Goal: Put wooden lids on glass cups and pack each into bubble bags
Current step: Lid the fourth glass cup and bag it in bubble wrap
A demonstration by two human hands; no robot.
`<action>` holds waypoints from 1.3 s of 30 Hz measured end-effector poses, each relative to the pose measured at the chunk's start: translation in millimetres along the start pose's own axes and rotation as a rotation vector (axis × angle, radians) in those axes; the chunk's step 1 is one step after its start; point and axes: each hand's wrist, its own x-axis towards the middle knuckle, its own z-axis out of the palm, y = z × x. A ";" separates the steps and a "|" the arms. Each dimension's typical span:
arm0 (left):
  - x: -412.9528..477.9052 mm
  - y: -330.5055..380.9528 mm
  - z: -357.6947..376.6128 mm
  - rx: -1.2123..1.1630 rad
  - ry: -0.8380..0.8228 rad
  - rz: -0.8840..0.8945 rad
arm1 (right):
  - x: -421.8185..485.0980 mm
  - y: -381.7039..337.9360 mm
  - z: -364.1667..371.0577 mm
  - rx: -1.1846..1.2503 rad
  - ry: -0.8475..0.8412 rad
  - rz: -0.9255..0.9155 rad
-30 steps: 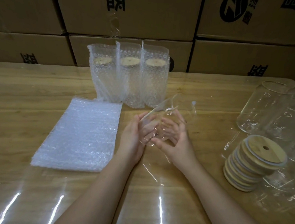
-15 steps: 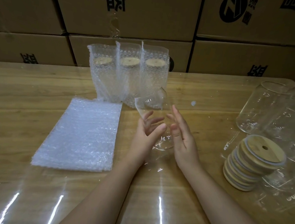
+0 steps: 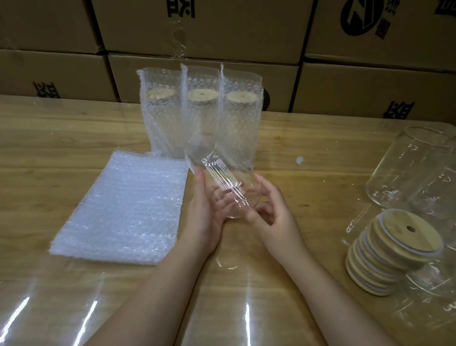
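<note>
From where I stand, the person holds a clear glass cup (image 3: pixel 220 180) between both hands, just above the middle of the glossy wooden table (image 3: pixel 46 142). The cup is tilted, with its open mouth pointing up and away to the left and its base low, towards the wrists. It has no lid on it.

The left hand (image 3: pixel 204 220) cradles the cup's left side. Its thumb lies straight up along the wall, and its fingers curl underneath, where they show through the glass. The right hand (image 3: pixel 275 217) is at the base end on the other side, with its fingers bent round the bottom edge and its thumb up against the wall. So both hands wrap the cup, and it lies between the two palms.

Just to the left of the hands, a flat pile of white bubble bags (image 3: pixel 120 208) lies on the table. Behind the cup, three upright bubble bags (image 3: pixel 198 116) stand in a row touching each other, each with a lidded cup inside.

Well apart to the right is a leaning stack of round wooden lids (image 3: pixel 387 253). The top lid has a small hole and a pale ring round its edge. Empty clear glass cups (image 3: pixel 413 165) stand beside and behind that stack. A wall of brown cardboard boxes (image 3: pixel 233 23) printed in black runs along the far edge of the table.
</note>
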 end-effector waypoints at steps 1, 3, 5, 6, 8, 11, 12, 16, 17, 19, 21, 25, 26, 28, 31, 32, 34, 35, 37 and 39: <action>1.1 -0.5 0.6 0.006 0.005 -0.012 | 0.1 0.6 -0.2 -0.008 0.015 -0.008; 2.0 -0.6 1.1 0.020 0.007 -0.038 | -0.2 0.4 -0.8 -0.017 0.049 -0.019; 1.6 -0.6 0.5 0.036 0.005 -0.052 | -0.7 0.0 -1.3 -0.016 0.069 -0.033; 0.3 -0.3 1.1 0.038 -0.001 -0.049 | -0.8 -0.2 -1.3 -0.019 0.075 -0.037; -1.8 0.9 3.6 0.044 -0.013 -0.032 | -0.6 -1.5 -0.6 -0.015 0.076 -0.025; -5.4 -0.5 9.1 0.102 -0.044 0.057 | -0.4 -2.1 -0.8 0.053 0.071 0.027; -7.2 -1.6 10.9 0.134 -0.043 0.081 | 0.2 -2.7 -1.4 0.070 0.075 0.049; -11.0 -5.8 13.0 0.301 0.011 0.225 | 3.1 -3.7 -2.3 0.123 0.071 0.141; -12.2 -6.5 12.5 0.328 0.019 0.256 | 3.1 -2.8 -2.4 0.135 0.064 0.156; -16.1 -7.5 12.3 0.363 0.019 0.302 | 2.8 0.2 -3.0 0.139 0.045 0.170; -20.3 -7.4 14.2 0.422 0.017 0.346 | 2.2 2.4 -3.3 0.083 0.045 0.194; -24.1 -6.7 17.1 0.544 -0.006 0.420 | 2.3 6.5 -2.9 -0.066 0.084 0.225; -23.8 -7.7 16.7 0.566 -0.026 0.419 | 2.8 7.9 -2.9 -0.084 0.094 0.227; -24.0 -8.8 16.2 0.603 -0.058 0.407 | 4.3 11.2 -3.4 -0.106 0.102 0.228; -24.6 -9.5 16.6 0.657 -0.076 0.408 | 5.5 13.8 -4.2 -0.151 0.107 0.214; -24.4 -9.3 17.0 0.642 -0.080 0.406 | 5.6 13.2 -4.3 -0.167 0.110 0.205; -24.7 -8.1 17.8 0.605 -0.086 0.391 | 5.5 13.6 -4.6 -0.159 0.112 0.197; -24.9 -7.6 17.7 0.597 -0.085 0.382 | 5.3 13.9 -4.8 -0.153 0.109 0.196; -24.6 -7.4 17.8 0.602 -0.088 0.370 | 5.7 13.8 -5.7 -0.171 0.094 0.196; -23.3 -8.6 18.0 0.605 -0.087 0.353 | 6.7 14.2 -6.1 -0.203 0.079 0.208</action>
